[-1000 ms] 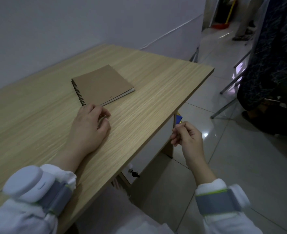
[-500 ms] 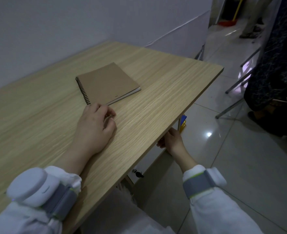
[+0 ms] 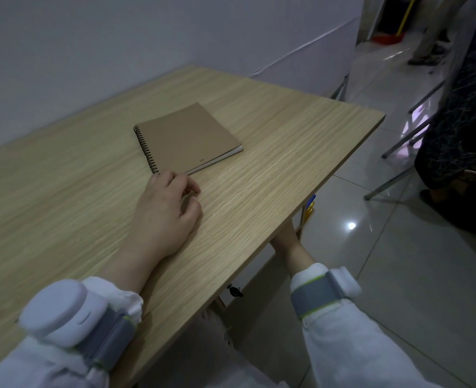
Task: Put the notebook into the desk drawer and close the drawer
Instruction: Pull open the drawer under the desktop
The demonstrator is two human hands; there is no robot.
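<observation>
A brown spiral-bound notebook [image 3: 187,138] lies closed and flat on the wooden desk [image 3: 287,141], its black coil on the left. My left hand [image 3: 165,217] rests on the desktop just in front of the notebook's near corner, fingers curled in, holding nothing. My right hand [image 3: 285,233] reaches under the desk's front edge; only its heel and wrist show, and the fingers are hidden by the desktop. Below that edge the pale drawer front [image 3: 255,271] shows, with a small dark key [image 3: 234,291] in its lock.
A white wall runs along the desk's far side. A person in dark patterned clothes [image 3: 461,113] sits at the right on a metal-legged chair [image 3: 390,180]. Blue and yellow items [image 3: 310,204] hang by the desk leg. Glossy tiled floor [image 3: 399,275] lies to the right.
My right hand has moved from open air beside the desk to under its front edge, out of sight. The left hand has stayed in place by the notebook.
</observation>
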